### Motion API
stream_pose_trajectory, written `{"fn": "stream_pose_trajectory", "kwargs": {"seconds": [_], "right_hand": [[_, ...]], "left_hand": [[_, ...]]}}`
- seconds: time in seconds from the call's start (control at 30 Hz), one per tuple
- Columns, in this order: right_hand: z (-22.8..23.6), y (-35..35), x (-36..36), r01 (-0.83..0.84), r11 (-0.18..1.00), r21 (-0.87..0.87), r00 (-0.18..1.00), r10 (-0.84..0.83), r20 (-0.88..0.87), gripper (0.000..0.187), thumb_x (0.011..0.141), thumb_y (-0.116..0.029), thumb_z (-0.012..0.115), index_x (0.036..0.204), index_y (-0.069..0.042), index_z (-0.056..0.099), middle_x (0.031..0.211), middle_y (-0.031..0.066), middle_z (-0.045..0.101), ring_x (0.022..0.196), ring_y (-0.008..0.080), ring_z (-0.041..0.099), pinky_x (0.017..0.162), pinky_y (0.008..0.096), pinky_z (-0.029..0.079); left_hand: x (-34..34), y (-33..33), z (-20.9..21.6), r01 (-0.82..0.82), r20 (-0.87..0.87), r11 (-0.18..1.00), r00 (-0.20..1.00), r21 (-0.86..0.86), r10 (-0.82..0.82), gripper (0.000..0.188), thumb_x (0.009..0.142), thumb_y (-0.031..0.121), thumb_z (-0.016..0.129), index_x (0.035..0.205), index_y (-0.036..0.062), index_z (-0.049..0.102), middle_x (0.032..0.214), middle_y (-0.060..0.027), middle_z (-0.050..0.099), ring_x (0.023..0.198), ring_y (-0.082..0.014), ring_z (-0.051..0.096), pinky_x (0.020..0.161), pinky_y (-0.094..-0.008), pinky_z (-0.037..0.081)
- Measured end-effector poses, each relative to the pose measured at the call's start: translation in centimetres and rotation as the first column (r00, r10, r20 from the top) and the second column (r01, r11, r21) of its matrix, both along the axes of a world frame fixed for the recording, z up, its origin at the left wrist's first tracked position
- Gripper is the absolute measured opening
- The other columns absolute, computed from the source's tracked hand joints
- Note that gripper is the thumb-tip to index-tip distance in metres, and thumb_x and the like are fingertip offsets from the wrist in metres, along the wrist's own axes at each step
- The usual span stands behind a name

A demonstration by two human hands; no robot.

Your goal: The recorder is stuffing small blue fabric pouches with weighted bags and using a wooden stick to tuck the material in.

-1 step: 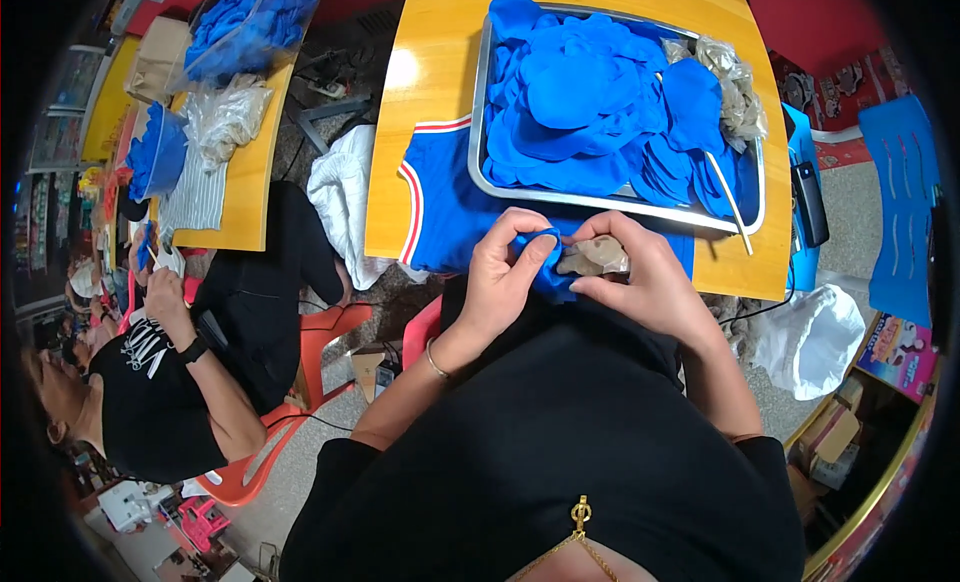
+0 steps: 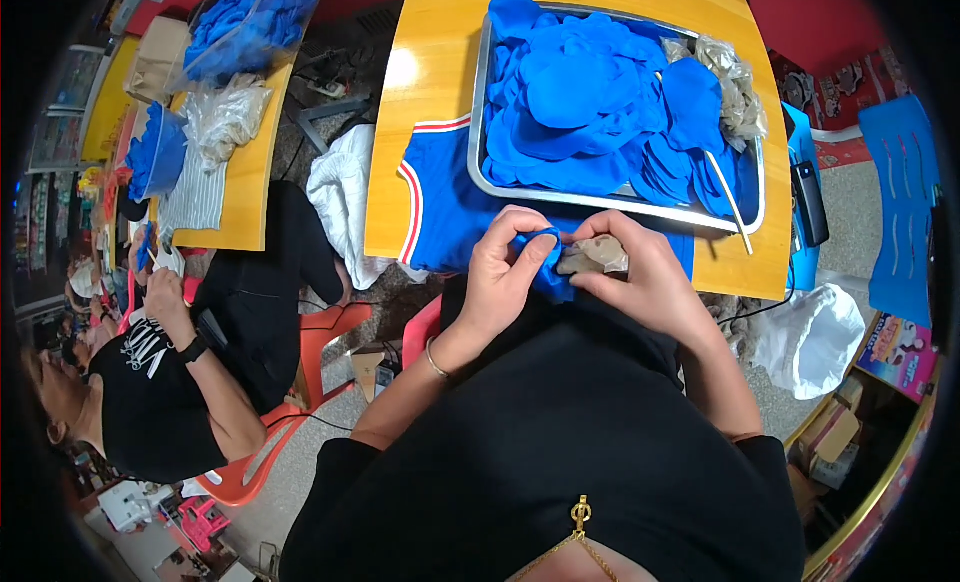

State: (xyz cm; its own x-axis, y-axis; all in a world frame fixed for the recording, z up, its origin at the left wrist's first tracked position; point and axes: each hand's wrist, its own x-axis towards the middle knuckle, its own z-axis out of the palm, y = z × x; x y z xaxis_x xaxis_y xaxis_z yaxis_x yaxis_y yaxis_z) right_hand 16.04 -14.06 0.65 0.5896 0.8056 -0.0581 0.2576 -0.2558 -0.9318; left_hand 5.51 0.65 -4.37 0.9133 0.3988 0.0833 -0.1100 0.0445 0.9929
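Observation:
Close to the table's near edge, my left hand pinches a small folded piece of blue cloth between thumb and fingers. My right hand is closed round a tan, crumpled, thin-looking bundle, whose exact kind I cannot make out. The bundle's left end meets the blue cloth. Just beyond my hands stands a metal tray heaped with round blue cloth pieces. A blue garment with red and white trim lies partly under the tray and behind my hands.
A thin pale stick juts over the tray's near right rim, and more tan bundles sit at its right end. To my left a co-worker sits by another yellow table. A white bag is at right.

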Motion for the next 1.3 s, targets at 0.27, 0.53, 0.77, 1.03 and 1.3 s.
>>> {"fn": "stream_pose_trajectory", "kwargs": {"seconds": [0.27,0.53,0.77,1.03,1.3], "right_hand": [[-0.6,0.4,-0.1,0.112,0.988,-0.105,0.994,-0.111,0.013,0.022,0.073,-0.014,0.066,0.088,0.000,0.057,0.082,0.0181,0.061,0.078,0.0341,0.060,0.067,0.0362,0.046],[-2.0,0.5,-0.2,0.112,0.991,0.078,0.990,-0.104,-0.099,0.021,0.074,-0.013,0.068,0.084,-0.002,0.053,0.071,0.0122,0.059,0.064,0.0254,0.059,0.059,0.0308,0.045],[-2.4,0.1,0.1,0.113,0.993,0.018,0.992,-0.112,-0.062,0.023,0.073,-0.012,0.069,0.082,-0.002,0.049,0.069,0.0117,0.057,0.062,0.0253,0.058,0.057,0.0308,0.043],[-2.3,0.2,0.0,0.090,0.996,0.026,0.955,-0.093,0.282,0.023,0.070,-0.009,0.068,0.082,-0.003,0.050,0.071,0.0156,0.056,0.068,0.0354,0.057,0.057,0.0379,0.043],[-1.7,-0.1,0.1,0.152,0.988,-0.039,0.984,-0.148,0.098,0.025,0.068,-0.010,0.070,0.081,-0.003,0.049,0.068,0.0158,0.056,0.066,0.0359,0.057,0.056,0.0371,0.043]], "left_hand": [[0.1,0.7,0.5,0.012,0.029,0.970,0.999,0.243,-0.020,0.006,0.086,0.003,0.055,0.091,0.0002,0.054,0.093,-0.0108,0.057,0.087,-0.0149,0.055,0.078,-0.0247,0.041],[0.4,0.7,1.0,0.062,-0.022,0.997,0.998,-0.052,-0.063,0.008,0.087,0.007,0.056,0.093,0.0009,0.056,0.088,-0.0068,0.062,0.080,-0.0112,0.057,0.068,-0.0220,0.044],[0.5,1.6,1.4,0.169,0.057,0.975,0.982,0.146,-0.179,0.016,0.081,0.006,0.063,0.095,0.0020,0.055,0.095,-0.0101,0.061,0.091,-0.0190,0.058,0.079,-0.0290,0.046],[1.2,1.9,4.0,0.126,-0.046,0.453,0.982,0.883,-0.183,0.016,0.068,0.009,0.069,0.082,0.0060,0.061,0.080,-0.0072,0.055,0.081,-0.0250,0.058,0.069,-0.0354,0.045],[1.5,2.5,4.2,0.200,-0.075,0.326,0.930,0.924,-0.360,0.017,0.067,0.005,0.064,0.084,0.0061,0.061,0.077,-0.0057,0.054,0.073,-0.0228,0.056,0.066,-0.0331,0.044]]}}
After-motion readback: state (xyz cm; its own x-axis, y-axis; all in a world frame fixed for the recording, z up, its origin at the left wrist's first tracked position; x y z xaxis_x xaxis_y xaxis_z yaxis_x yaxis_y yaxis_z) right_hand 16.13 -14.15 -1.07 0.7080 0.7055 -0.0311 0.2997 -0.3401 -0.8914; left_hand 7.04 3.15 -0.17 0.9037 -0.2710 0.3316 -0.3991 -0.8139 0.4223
